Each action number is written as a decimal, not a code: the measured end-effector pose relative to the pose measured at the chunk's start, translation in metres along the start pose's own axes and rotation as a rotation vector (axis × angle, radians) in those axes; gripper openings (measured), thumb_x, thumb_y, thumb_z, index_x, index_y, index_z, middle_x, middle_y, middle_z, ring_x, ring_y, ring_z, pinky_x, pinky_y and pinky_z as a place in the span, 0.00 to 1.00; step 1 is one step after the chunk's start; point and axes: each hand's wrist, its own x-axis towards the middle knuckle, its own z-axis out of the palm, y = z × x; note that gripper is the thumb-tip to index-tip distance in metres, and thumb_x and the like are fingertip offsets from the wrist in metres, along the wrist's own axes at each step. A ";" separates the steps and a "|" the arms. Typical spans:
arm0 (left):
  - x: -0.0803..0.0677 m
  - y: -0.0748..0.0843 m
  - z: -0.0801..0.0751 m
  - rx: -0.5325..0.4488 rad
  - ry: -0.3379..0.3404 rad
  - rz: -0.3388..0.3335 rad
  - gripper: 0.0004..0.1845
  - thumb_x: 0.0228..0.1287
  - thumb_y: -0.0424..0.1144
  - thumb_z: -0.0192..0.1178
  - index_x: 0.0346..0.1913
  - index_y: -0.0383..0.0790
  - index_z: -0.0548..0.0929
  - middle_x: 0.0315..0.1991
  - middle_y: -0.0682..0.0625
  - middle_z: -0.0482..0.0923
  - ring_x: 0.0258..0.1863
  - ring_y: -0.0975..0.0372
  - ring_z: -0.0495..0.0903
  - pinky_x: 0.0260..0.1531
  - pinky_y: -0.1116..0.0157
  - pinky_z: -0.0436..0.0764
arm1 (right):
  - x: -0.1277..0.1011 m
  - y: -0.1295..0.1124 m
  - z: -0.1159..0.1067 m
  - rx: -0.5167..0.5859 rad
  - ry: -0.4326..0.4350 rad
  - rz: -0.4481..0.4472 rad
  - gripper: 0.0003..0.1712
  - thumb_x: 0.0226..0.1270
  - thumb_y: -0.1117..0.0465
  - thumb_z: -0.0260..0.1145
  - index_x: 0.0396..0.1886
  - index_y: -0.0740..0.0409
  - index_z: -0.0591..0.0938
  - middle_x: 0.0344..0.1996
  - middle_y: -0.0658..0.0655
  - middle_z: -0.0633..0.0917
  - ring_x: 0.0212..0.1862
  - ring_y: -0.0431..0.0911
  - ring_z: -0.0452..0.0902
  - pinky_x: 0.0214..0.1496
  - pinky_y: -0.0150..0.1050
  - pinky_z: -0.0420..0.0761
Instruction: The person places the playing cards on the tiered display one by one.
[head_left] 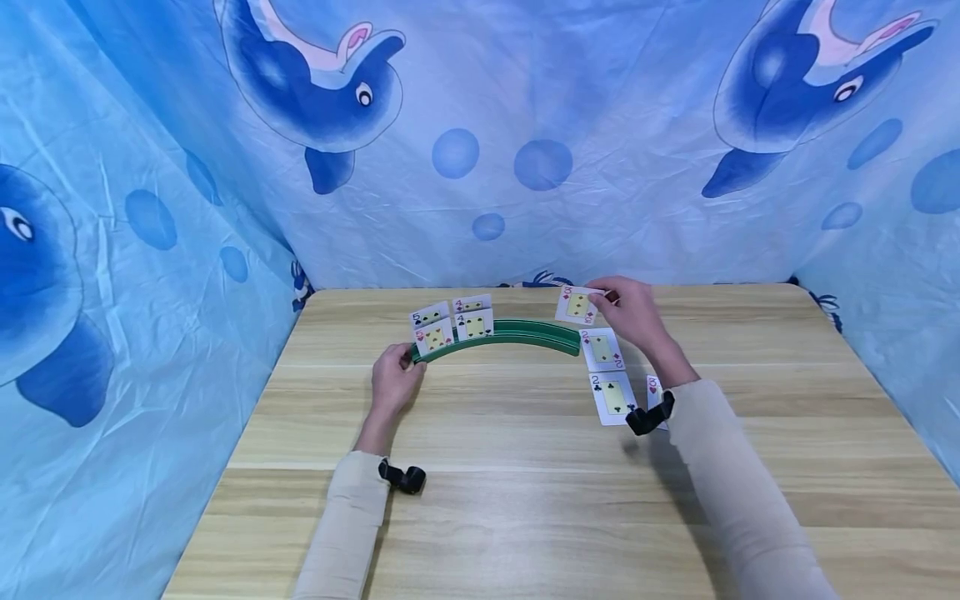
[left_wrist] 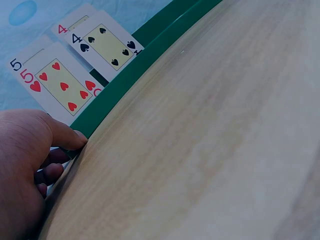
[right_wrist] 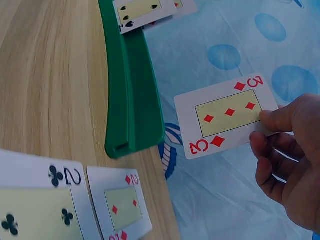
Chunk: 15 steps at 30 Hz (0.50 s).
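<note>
- The right hand pinches the three of diamonds by one short edge — the card is held off the table, just beyond the right end of the green curved card holder.
- The holder's long axis runs left to right; its free slots lie to the left of the held card, nearer the right hand.
- The left hand, fingers curled, grips the holder's left end beside the five of hearts.
- The two of clubs and two of diamonds lie flat near the right wrist.
</note>
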 end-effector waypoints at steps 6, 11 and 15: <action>0.001 0.000 0.000 0.012 0.018 0.015 0.22 0.61 0.31 0.64 0.59 0.30 0.79 0.48 0.38 0.80 0.43 0.52 0.76 0.45 0.60 0.77 | 0.007 -0.007 0.009 0.015 -0.018 0.009 0.14 0.73 0.64 0.62 0.52 0.64 0.85 0.45 0.66 0.88 0.37 0.54 0.83 0.37 0.43 0.79; 0.001 0.001 0.000 0.027 0.013 0.015 0.22 0.61 0.31 0.64 0.59 0.30 0.80 0.47 0.38 0.80 0.43 0.52 0.76 0.44 0.61 0.75 | 0.012 -0.015 0.016 0.036 -0.020 0.025 0.14 0.73 0.63 0.62 0.52 0.63 0.85 0.44 0.66 0.88 0.38 0.54 0.83 0.36 0.41 0.77; 0.001 0.001 -0.001 0.028 0.004 0.006 0.22 0.61 0.32 0.65 0.59 0.31 0.79 0.47 0.38 0.80 0.43 0.52 0.76 0.44 0.61 0.75 | 0.017 -0.018 0.023 0.057 -0.023 0.025 0.13 0.73 0.63 0.62 0.51 0.63 0.86 0.44 0.65 0.88 0.38 0.53 0.82 0.37 0.42 0.78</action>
